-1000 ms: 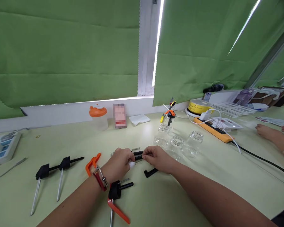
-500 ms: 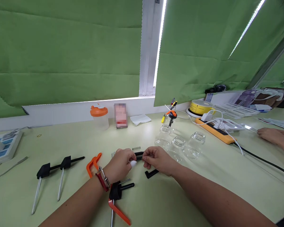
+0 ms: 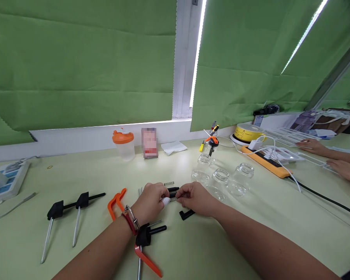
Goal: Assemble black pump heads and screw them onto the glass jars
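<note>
My left hand point(image 3: 151, 200) pinches one end of a small black ribbed part point(image 3: 173, 191), and something white point(image 3: 165, 200) shows at its fingertips. On the other end, the fingers of my right hand point(image 3: 196, 197) are closed. Much of this part is hidden by both hands. One coil spring point(image 3: 169, 183) lies just beyond it, and a second spring point(image 3: 173, 200) shows at its near side, between my hands. A black L-shaped piece point(image 3: 186, 214) rests below my right hand. Near my left wrist are an orange lever point(image 3: 116, 202) and a black clamp head with a metal rod point(image 3: 144, 235).
Two black-headed metal rods point(image 3: 55, 210) lie at left. Behind my right hand stand three glass jars point(image 3: 220, 177) and a cup of tools point(image 3: 212, 142). An orange power strip point(image 3: 266, 165) trails cables. Another person's hands point(image 3: 345, 169) are at far right.
My hands stay around the black part, with only a slight shift of the fingers. At far right, the other person's hands have moved apart, one reaching farther over the white sheets.
</note>
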Action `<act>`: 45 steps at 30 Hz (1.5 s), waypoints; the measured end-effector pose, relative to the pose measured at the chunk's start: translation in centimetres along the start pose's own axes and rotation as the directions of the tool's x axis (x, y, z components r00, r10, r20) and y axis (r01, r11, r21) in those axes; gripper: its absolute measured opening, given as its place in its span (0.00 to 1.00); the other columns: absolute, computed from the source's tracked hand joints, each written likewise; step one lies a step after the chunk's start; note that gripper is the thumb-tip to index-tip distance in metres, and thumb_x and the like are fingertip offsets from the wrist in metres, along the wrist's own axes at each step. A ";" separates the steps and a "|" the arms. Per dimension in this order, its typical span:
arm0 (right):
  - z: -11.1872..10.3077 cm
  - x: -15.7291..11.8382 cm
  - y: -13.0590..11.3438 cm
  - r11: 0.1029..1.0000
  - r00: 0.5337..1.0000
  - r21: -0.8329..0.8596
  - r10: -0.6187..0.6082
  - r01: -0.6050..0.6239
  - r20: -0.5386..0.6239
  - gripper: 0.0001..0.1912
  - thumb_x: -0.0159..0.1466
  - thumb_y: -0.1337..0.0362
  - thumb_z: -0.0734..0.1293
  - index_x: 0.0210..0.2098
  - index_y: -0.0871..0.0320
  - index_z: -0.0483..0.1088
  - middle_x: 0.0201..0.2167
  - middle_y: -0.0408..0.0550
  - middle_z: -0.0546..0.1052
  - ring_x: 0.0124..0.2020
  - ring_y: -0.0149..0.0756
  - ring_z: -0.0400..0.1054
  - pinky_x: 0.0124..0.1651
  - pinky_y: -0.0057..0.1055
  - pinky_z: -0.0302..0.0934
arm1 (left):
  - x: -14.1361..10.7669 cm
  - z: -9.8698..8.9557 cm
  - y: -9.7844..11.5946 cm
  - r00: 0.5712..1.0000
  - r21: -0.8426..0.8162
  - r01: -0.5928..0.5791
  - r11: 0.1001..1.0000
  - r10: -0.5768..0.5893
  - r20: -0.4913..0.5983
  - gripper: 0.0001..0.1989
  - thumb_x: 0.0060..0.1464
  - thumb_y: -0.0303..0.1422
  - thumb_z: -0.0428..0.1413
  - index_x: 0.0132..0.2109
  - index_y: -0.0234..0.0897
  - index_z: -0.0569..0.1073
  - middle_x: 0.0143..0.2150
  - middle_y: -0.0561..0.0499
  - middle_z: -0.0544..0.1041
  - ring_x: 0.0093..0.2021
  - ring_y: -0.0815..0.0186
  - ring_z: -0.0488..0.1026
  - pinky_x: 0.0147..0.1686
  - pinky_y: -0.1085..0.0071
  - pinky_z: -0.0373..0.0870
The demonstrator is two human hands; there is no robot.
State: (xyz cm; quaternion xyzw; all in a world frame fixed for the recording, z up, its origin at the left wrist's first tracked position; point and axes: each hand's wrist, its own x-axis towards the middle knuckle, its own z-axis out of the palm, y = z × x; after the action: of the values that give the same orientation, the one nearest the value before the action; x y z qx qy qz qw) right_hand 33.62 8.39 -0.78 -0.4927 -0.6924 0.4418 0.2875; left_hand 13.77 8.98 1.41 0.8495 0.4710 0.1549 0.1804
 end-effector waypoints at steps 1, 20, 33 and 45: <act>-0.1 0.0 0.0 0.995 1.000 -0.096 -0.028 0.027 -0.014 0.06 0.54 0.66 0.65 0.31 0.59 0.73 0.21 0.41 0.70 0.23 0.28 0.63 0.26 0.25 0.57 | 0.1 -0.1 -0.1 1.000 0.021 -0.002 1.000 0.003 -0.029 0.10 0.49 0.24 0.49 0.34 0.39 0.73 0.36 0.50 0.74 0.38 0.61 0.68 0.42 0.64 0.64; 0.0 0.3 -0.3 0.826 0.973 -0.535 -0.229 0.179 -0.028 0.06 0.55 0.71 0.65 0.30 0.57 0.73 0.30 0.44 0.72 0.30 0.30 0.64 0.32 0.25 0.54 | 3.0 -1.1 -0.2 0.996 0.108 -0.035 0.994 0.026 0.082 0.20 0.49 0.19 0.46 0.46 0.39 0.72 0.45 0.49 0.77 0.47 0.60 0.70 0.51 0.61 0.60; -2.1 -1.3 -1.3 0.809 0.927 -0.477 -0.213 0.344 0.307 0.10 0.47 0.66 0.75 0.31 0.55 0.76 0.35 0.44 0.73 0.39 0.36 0.67 0.39 0.27 0.58 | 3.2 -0.5 -1.0 0.991 -0.040 -0.014 0.999 0.019 0.132 0.26 0.46 0.19 0.45 0.51 0.39 0.70 0.48 0.47 0.75 0.49 0.60 0.69 0.45 0.66 0.67; 1.5 1.5 0.2 0.791 0.898 -0.480 -0.440 0.378 -0.018 0.15 0.45 0.64 0.77 0.30 0.57 0.70 0.40 0.46 0.70 0.42 0.39 0.62 0.47 0.35 0.57 | 3.1 -0.4 -1.0 0.987 -0.210 -0.046 0.977 0.077 0.140 0.18 0.44 0.21 0.44 0.39 0.37 0.72 0.38 0.51 0.77 0.38 0.64 0.71 0.37 0.70 0.67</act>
State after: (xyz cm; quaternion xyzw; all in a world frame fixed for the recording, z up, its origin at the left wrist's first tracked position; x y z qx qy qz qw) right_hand 31.91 9.34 -1.65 -0.4127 -0.8478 0.1573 0.2936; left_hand 14.48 12.21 1.62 0.8496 0.4112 0.1451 0.2966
